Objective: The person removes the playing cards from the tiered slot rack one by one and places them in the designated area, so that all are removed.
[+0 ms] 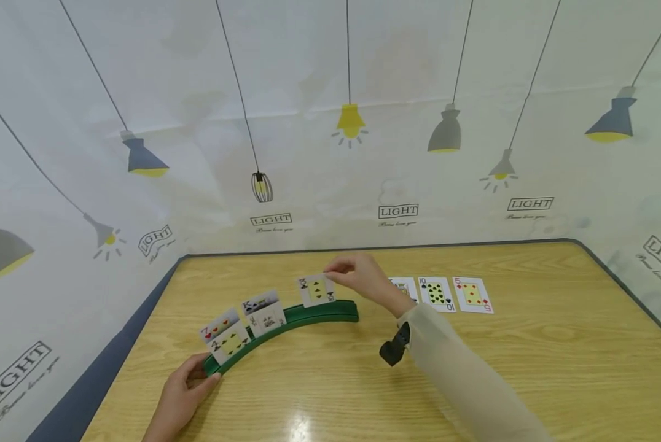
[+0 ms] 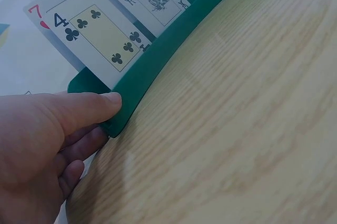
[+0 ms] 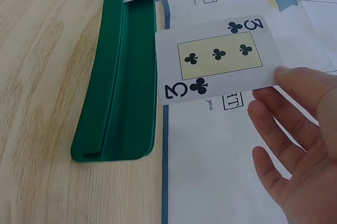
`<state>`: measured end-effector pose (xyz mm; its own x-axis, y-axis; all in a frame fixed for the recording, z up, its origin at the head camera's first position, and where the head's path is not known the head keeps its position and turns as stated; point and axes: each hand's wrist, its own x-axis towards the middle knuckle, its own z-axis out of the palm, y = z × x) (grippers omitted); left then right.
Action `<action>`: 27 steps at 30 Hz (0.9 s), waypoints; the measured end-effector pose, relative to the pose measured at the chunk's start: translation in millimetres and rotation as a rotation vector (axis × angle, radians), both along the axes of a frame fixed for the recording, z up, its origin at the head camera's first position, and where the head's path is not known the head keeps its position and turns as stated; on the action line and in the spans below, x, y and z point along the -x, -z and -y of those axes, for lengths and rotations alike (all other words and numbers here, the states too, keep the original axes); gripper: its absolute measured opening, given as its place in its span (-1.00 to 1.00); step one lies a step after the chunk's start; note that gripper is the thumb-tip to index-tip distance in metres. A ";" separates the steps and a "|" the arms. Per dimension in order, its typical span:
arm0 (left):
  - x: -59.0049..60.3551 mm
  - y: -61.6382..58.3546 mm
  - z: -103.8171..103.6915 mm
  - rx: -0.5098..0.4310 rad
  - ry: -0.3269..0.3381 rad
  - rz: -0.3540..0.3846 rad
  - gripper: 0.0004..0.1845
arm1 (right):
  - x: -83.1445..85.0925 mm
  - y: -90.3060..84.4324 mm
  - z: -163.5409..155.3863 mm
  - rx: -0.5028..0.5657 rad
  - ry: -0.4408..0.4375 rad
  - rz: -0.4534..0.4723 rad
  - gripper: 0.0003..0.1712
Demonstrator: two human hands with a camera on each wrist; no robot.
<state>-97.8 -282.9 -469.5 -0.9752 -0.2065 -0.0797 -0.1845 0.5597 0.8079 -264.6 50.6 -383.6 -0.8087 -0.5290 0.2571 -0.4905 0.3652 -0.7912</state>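
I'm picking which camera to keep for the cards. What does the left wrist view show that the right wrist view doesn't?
Only the left wrist view shows the left hand gripping the holder's end, with the 4 of clubs and a 7 behind it. Only the right wrist view shows the right hand pinching the 3 of clubs at the holder's other end. Both show the green card holder on the wooden table.

One curved green card holder (image 1: 308, 316) carries five playing cards, two pairs near the left hand (image 1: 178, 399) and the three of clubs (image 1: 316, 290) pinched by the right hand (image 1: 358, 276), while three more cards (image 1: 437, 293) lie flat beyond that hand's wrist.
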 end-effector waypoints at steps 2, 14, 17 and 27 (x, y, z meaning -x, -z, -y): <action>-0.5 -0.1 0.0 0.002 0.002 0.004 -0.54 | 0.3 0.0 -4.6 -0.009 0.008 0.004 -0.85; 0.3 1.5 2.2 0.014 0.008 0.016 -0.54 | 2.9 -10.7 -43.8 -0.024 0.072 -0.043 -0.83; 0.7 0.9 1.7 0.015 0.006 0.019 -0.54 | 4.8 -13.2 -55.3 -0.041 0.092 -0.073 -0.82; 0.8 1.7 1.1 0.010 0.010 0.012 -0.53 | 12.5 -14.4 -102.9 -0.099 0.200 -0.086 -0.79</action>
